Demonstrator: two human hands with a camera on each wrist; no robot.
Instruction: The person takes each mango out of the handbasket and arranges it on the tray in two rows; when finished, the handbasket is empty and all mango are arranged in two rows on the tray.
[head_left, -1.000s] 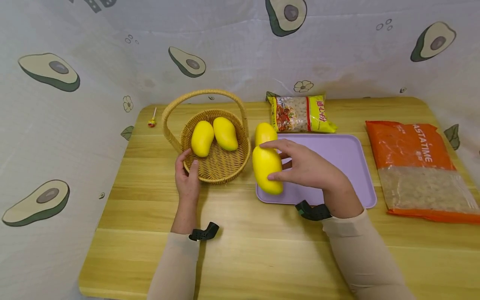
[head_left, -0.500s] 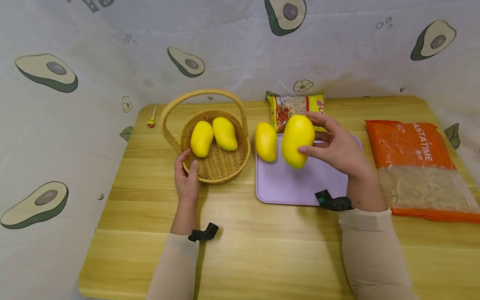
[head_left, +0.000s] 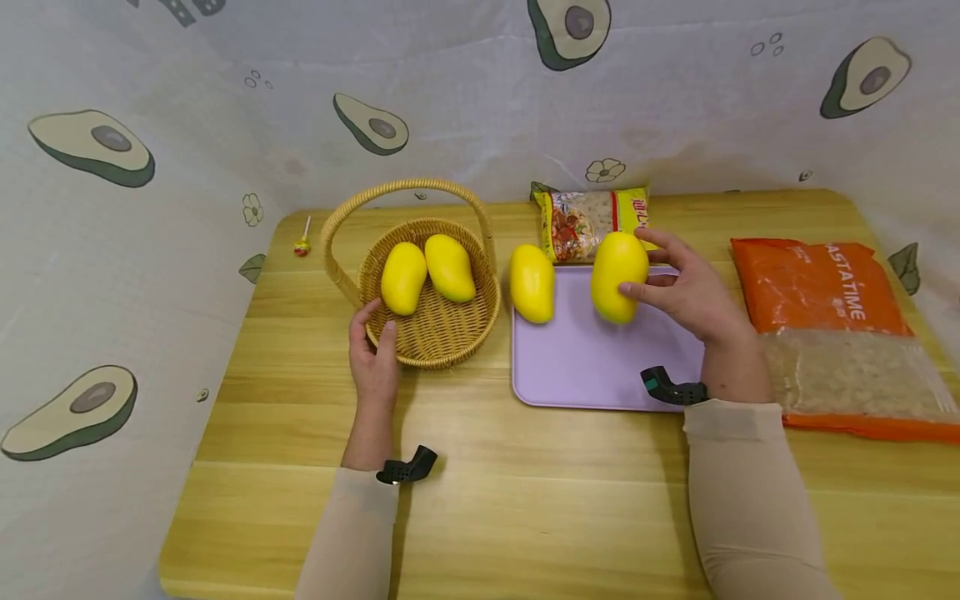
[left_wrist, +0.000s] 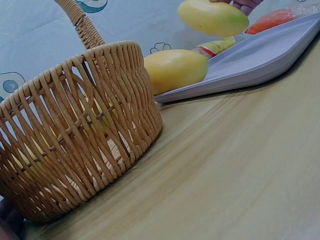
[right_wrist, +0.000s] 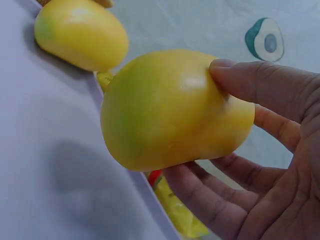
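Observation:
My right hand (head_left: 693,296) holds a yellow mango (head_left: 619,277) between thumb and fingers, raised above the lilac tray (head_left: 600,375). In the right wrist view this mango (right_wrist: 170,110) has a greenish end, and its shadow falls on the tray. A second mango (head_left: 532,284) lies at the tray's left edge. Two more mangoes, one on the left (head_left: 403,278) and one on the right (head_left: 451,268), sit inside the wicker basket (head_left: 435,342). My left hand (head_left: 373,362) grips the basket at its near left rim; in the left wrist view it is mostly hidden.
Behind the tray lies a yellow printed food bag (head_left: 592,223). An orange and clear bag (head_left: 832,308) lies to the right. A lollipop (head_left: 302,243) is at the far left of the wooden table (head_left: 487,500). The basket's tall handle (head_left: 412,183) arches over it.
My right hand has carried its mango to the right, from beside the basket to over the tray, uncovering the mango at the tray's edge. The left hand and basket stay put.

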